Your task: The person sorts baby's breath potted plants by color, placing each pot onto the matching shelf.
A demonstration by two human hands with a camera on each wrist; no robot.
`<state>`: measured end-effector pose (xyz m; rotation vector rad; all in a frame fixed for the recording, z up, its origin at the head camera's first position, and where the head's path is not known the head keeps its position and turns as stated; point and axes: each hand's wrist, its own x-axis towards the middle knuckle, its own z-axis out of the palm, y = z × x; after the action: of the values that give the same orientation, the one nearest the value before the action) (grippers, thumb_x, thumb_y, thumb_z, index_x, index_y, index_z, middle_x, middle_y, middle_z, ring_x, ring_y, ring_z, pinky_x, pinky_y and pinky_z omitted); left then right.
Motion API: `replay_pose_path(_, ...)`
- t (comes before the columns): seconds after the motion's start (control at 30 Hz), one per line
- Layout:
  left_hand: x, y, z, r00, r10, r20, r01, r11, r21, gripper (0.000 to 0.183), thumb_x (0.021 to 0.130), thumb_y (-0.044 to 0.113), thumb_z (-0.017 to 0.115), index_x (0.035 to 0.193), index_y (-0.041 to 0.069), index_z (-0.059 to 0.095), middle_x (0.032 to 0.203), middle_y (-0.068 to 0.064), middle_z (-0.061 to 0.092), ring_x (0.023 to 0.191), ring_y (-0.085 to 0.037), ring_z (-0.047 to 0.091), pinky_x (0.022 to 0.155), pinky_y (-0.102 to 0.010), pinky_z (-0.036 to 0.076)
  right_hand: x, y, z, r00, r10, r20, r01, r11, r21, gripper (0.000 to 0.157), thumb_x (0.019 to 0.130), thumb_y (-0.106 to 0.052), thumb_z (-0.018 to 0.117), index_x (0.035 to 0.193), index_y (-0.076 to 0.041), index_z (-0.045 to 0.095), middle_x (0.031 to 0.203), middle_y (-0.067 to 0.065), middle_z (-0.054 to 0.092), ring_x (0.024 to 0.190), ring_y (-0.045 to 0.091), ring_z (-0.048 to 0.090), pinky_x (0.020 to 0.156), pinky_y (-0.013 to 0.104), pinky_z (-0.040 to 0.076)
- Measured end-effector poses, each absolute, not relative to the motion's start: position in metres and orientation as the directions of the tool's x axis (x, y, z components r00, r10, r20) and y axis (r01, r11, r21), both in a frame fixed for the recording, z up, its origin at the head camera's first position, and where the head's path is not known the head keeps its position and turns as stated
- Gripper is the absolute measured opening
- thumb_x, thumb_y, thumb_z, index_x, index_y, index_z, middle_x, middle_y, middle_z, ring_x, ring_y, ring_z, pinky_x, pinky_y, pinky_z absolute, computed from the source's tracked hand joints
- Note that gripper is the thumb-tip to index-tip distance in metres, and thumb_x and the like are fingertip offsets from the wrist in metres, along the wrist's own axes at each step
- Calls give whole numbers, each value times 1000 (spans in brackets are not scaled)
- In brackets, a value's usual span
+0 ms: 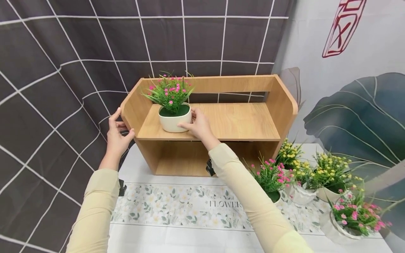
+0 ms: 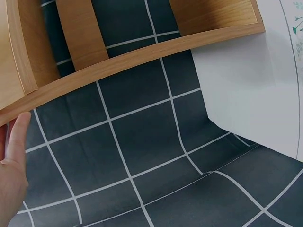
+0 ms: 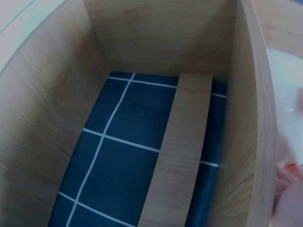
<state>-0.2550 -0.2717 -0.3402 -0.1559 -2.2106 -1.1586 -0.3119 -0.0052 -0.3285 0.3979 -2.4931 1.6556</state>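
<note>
A white pot of pink flowers with green grass leaves [image 1: 174, 119] stands upright on the upper board of a wooden two-tier shelf [image 1: 234, 119], toward its left end. My right hand [image 1: 200, 125] grips the pot's right side, thumb across the front and fingers round toward the back. In the right wrist view, only a part of that hand [image 3: 288, 196] and a strip of the pot [image 3: 286, 90] show at the right edge. My left hand [image 1: 117, 137] touches the outside of the shelf's left side panel [image 1: 134, 109] with fairly straight fingers; the left wrist view shows fingertips [image 2: 20, 125] at the panel's edge.
Several pots of yellow flowers [image 1: 332, 172] and pink flowers [image 1: 270, 175] stand on the white table at the right. A floral runner [image 1: 177, 207] lies before the shelf. Dark checked cloth [image 1: 202, 42] hangs behind and left. The lower compartment [image 1: 180, 161] has an open front.
</note>
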Motion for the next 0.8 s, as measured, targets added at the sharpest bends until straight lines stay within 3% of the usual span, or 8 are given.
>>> replay_pose_path(0.17,-254,-272,-341,-786,-193,587,366,619,694,74,80,-12,56,143,14,27,101,-25,56,83,8,46,68,-3,38,-314,-13,-328,-953,-176,248,-298,378,-877,72,75,-24,81,131,1,45,131,18,56,124,27,52,106,36,41)
replay_pose_path(0.33,-256,-269,-341,-784,-183,593,384,608,695,73,79,-12,56,142,13,28,100,-26,56,81,12,46,70,-4,39,-313,-16,-328,-954,-166,248,-295,384,-875,72,75,-26,81,132,-1,44,131,17,56,123,26,52,105,35,42)
replay_pose_path(0.43,-257,-268,-341,-787,-181,590,385,604,698,73,80,-12,56,142,13,29,100,-25,56,83,5,49,70,-4,39,-311,-15,-327,-956,-159,245,-288,386,-876,72,76,-26,80,133,-2,44,132,16,55,124,26,52,105,36,41)
replay_pose_path(0.63,-257,-268,-341,-794,-181,580,374,606,702,73,80,-12,55,143,13,27,102,-26,55,92,-31,57,69,-3,38,-312,-15,-327,-957,-177,229,-284,421,-862,73,77,-28,79,135,-2,41,132,17,54,122,27,52,104,37,41)
replay_pose_path(0.8,-257,-270,-341,-791,-192,582,373,602,706,74,80,-13,55,143,14,28,102,-27,55,94,-38,58,68,-3,38,-314,-18,-325,-957,-203,206,-278,441,-853,78,79,-32,77,139,-2,36,134,18,52,123,27,50,105,37,40)
